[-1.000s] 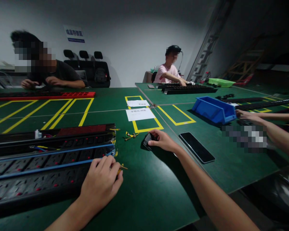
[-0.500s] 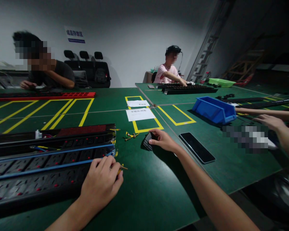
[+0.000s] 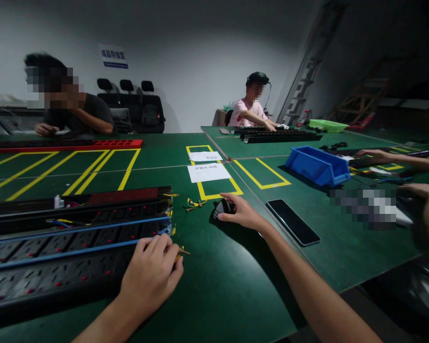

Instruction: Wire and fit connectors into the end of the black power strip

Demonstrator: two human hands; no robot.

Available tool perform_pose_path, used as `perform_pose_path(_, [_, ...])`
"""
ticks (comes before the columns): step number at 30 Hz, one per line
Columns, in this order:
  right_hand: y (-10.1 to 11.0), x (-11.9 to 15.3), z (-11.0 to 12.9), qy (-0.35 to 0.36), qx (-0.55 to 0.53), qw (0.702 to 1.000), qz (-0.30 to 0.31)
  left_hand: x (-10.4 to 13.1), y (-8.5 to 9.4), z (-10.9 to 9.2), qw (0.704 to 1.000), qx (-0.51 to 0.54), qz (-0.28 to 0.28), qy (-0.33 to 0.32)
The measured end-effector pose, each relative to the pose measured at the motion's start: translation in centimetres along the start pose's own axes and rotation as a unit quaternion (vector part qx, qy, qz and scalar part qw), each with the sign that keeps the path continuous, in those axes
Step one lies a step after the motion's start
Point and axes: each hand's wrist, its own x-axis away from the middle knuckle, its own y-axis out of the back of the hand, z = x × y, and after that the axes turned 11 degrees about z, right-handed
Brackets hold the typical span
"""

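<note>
Block: a small, black, box-shaped piece with pale stripes (image 3: 220, 210), at the fingertips of the right hand (image 3: 241, 212), on or just above the green tabletop (image 3: 232, 281); whether it touches is hard to tell.
Lie: ahead and to the left of the right wrist, and beyond and to the right of the left hand (image 3: 152, 271); the right hand is much the nearer. The fingers cover part of the block, so its long axis cannot be told.
Right hand: thumb and fingers closed on the block, palm toward the table.
Left hand: fingers curled close together by the near strip's end, a yellow lead with a brass-coloured tip (image 3: 185, 252) poking out beside them (from where I stand, I cannot tell whether it is gripped).
Socket strips: long black bars with red dots and blue edging (image 3: 75, 247), side by side at left.
Loose leads: a small yellow cluster (image 3: 195, 205), just left of the block.
Phone: dark, flat and slim (image 3: 293, 221), right of the right hand.
Bin: blue, open plastic (image 3: 318, 166), beyond the phone.
Company: two people seated across the table; another person's hand (image 3: 427, 200) at far right.
</note>
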Motion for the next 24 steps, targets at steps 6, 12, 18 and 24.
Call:
perform_pose_path(6, [0.02,0.0,0.14,0.004,0.01,1.0,-0.003,0.02,0.07,-0.08,1.0,0.001,0.005,0.004])
perform_pose_path(12, [0.07,-0.07,0.1,0.002,-0.021,1.0,-0.008,0.1,-0.05,-0.04,1.0,0.002,0.011,0.005])
perform_pose_path(18, [0.08,-0.05,0.02,-0.009,-0.035,0.999,-0.007,0.13,-0.09,0.0,1.0,0.004,0.016,0.007])
perform_pose_path(24, [0.14,0.1,0.6,-0.008,-0.023,1.0,-0.014,0.14,-0.15,0.0,1.0,0.01,0.022,0.009])
